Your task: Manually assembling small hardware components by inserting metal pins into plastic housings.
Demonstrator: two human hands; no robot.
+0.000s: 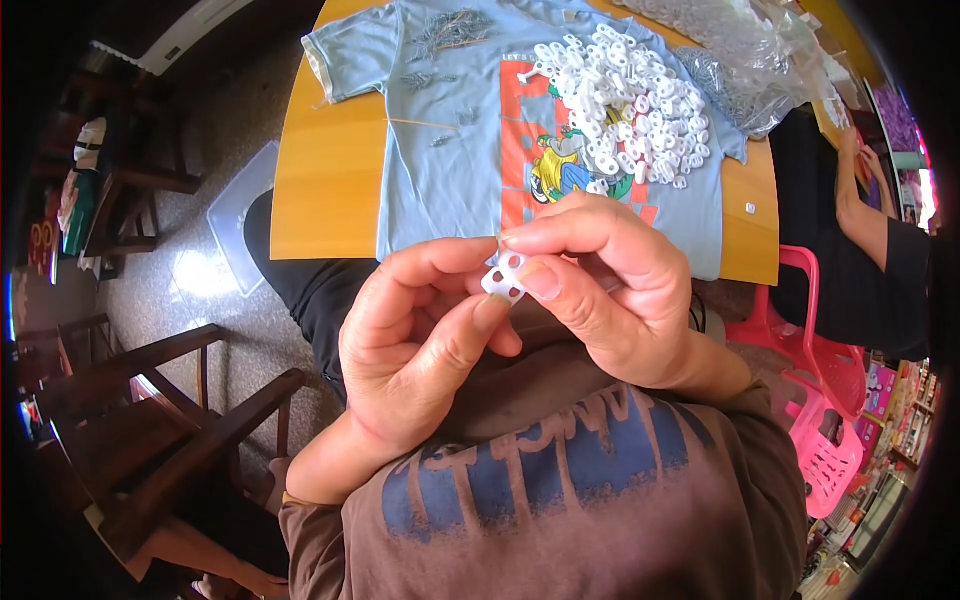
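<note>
Between my fingertips, in front of my chest, is a small white plastic piece with holes [501,283]. It may be two such pieces pressed together; I cannot tell. My left hand [415,335] pinches its left side between thumb and forefinger. My right hand [615,290] grips the right side the same way, its thumb across the edge. Beyond my hands, a heap of similar white two-holed pieces [640,110] lies on a light blue printed T-shirt [440,180]. Thin grey wire-like bits [455,30] are gathered on the shirt's far left part.
The shirt covers much of a yellow wooden table [325,190]. Clear plastic bags [745,60] lie at its far right, and one loose white piece [750,208] near its right edge. Another person's arm [865,205] and a pink plastic chair [825,365] are to the right; dark wooden chairs [180,430] stand left.
</note>
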